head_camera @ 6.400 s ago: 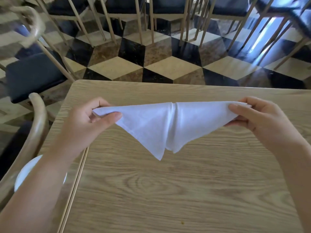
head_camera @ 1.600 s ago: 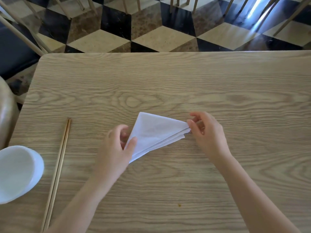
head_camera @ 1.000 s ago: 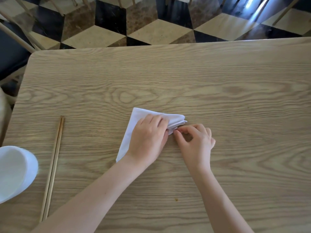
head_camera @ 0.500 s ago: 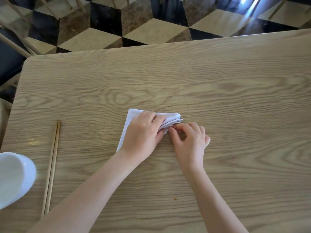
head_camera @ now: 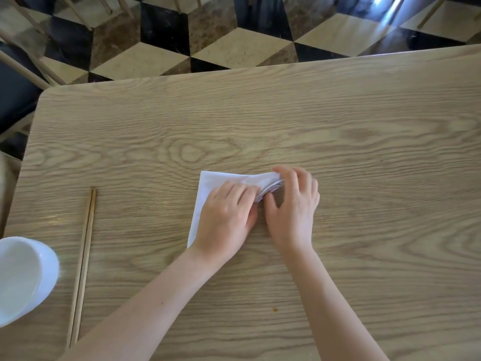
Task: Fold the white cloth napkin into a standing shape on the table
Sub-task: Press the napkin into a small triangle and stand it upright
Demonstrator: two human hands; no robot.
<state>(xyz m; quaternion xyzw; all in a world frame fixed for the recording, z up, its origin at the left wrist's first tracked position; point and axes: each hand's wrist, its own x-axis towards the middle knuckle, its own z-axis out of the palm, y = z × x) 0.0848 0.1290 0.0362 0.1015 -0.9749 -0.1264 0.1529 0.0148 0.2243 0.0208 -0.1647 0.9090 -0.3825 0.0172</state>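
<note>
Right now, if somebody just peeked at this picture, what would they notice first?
Probably the two hands in the middle of the wooden table: the left hand lies flat on a folded white napkin, and the right hand works at its layered right end. Next, the chopsticks lying straight on the left, with a white bowl at the left edge, and the bold checkered floor beyond the table.
</note>
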